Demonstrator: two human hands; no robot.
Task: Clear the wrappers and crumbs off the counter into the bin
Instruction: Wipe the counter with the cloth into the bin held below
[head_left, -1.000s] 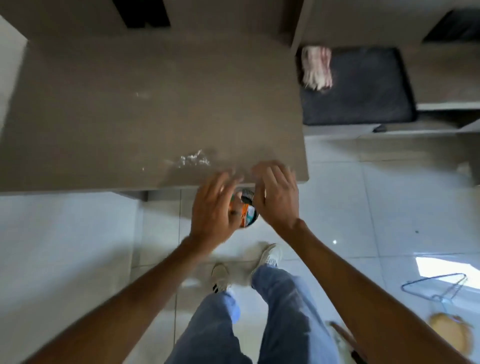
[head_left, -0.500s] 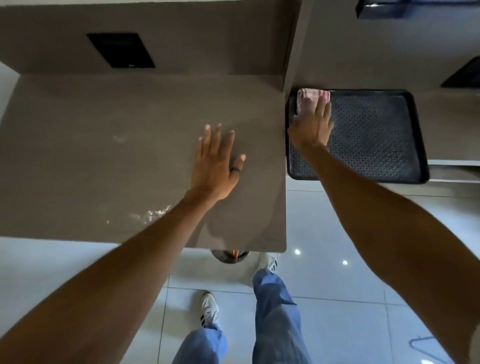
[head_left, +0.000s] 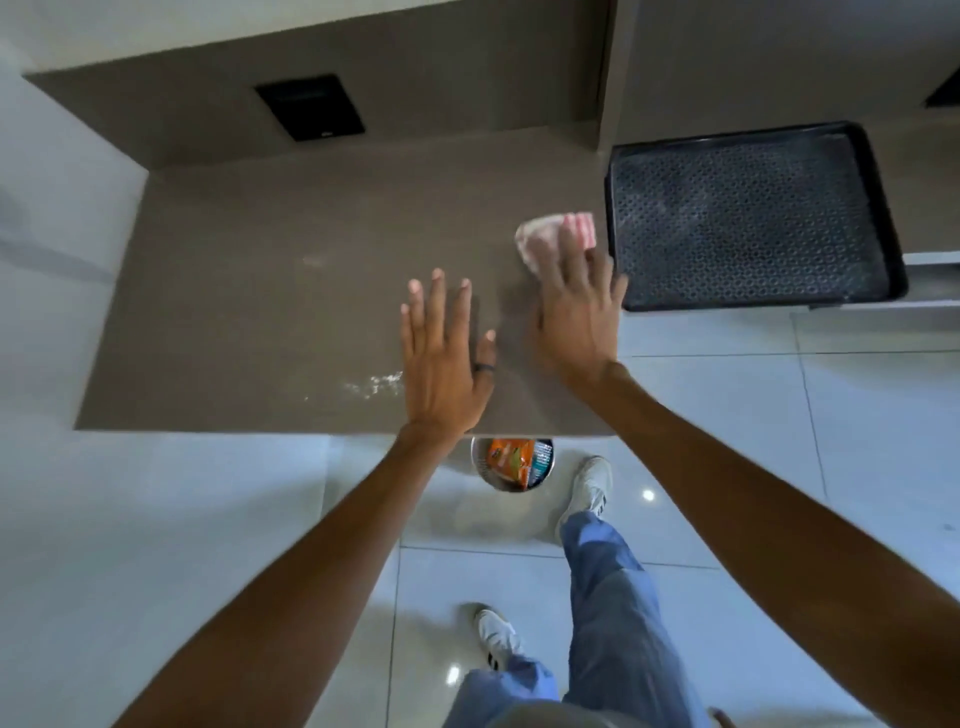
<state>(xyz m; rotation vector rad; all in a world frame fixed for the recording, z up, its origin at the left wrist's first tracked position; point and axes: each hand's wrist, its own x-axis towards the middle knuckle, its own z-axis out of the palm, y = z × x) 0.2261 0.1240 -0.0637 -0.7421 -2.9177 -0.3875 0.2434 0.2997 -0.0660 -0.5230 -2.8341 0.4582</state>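
Head view, left hand: I see my left hand spread flat over the brown desk near its front edge, fingers splayed wide and gripping nothing; a dark ring sits on the thumb.
Head view, right hand: my right hand lies palm down on a pink-and-white cloth at the desk's right end; the fingers are stretched out over the cloth rather than curled round it, and motion blur stops me telling how firmly they press.
Head view, crumbs: a pale scatter of crumbs lies on the desk just left of my left hand, close to the front edge.
Head view, bin: a small round metal bin stands on the tiled floor, partly under the desk's front edge, between my two forearms.
Head view, wrappers: an orange wrapper lies inside the bin.
Head view, tray: a black perforated tray sits just right of the cloth, on a lower surface.
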